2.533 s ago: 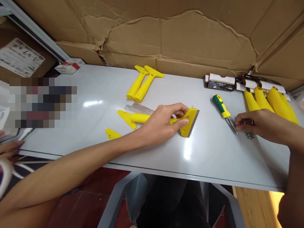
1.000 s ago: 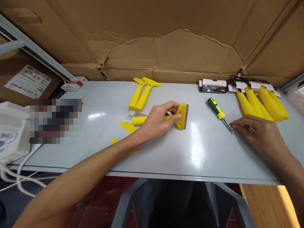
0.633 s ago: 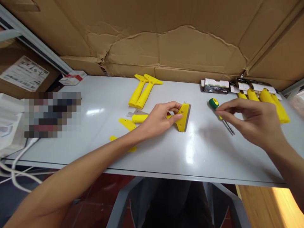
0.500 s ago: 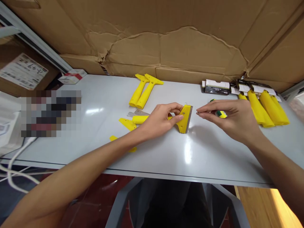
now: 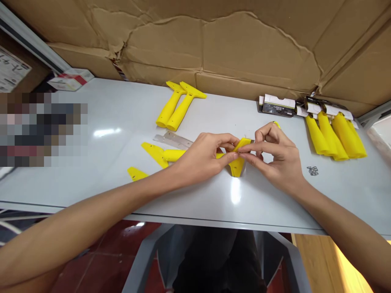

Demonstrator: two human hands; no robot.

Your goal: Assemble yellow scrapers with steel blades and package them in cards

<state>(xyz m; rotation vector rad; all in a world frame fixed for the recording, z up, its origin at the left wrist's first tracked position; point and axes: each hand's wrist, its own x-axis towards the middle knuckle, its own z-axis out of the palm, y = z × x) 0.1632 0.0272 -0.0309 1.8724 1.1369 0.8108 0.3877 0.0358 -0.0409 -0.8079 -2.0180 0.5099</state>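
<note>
My left hand [image 5: 209, 152] grips a yellow scraper [image 5: 236, 167] near its head, which is tilted over the table. A thin metal blade edge shows partly behind the head. My right hand [image 5: 275, 156] pinches a small metal screw, mostly hidden by the fingertips, against the face of the scraper head. Left of my left hand lie loose flat metal blades [image 5: 172, 139] and a yellow plastic cover piece [image 5: 155, 154]. Another yellow piece [image 5: 136, 174] is partly covered by my left forearm. A small pile of screws [image 5: 312, 171] rests right of my right hand.
Two yellow scraper handles [image 5: 180, 106] lie toward the back. Several yellow scrapers [image 5: 336, 136] and black-and-white packs [image 5: 278, 106] are at the back right. A red-and-white box [image 5: 71, 79] stands at the back left, before a cardboard wall [image 5: 161, 49]. The table's front edge [image 5: 214, 221] runs below my forearms.
My right hand has moved left with the screw and now meets the scraper head. The scraper has been turned in my left hand. The view has shifted, and the screw pile now shows.
</note>
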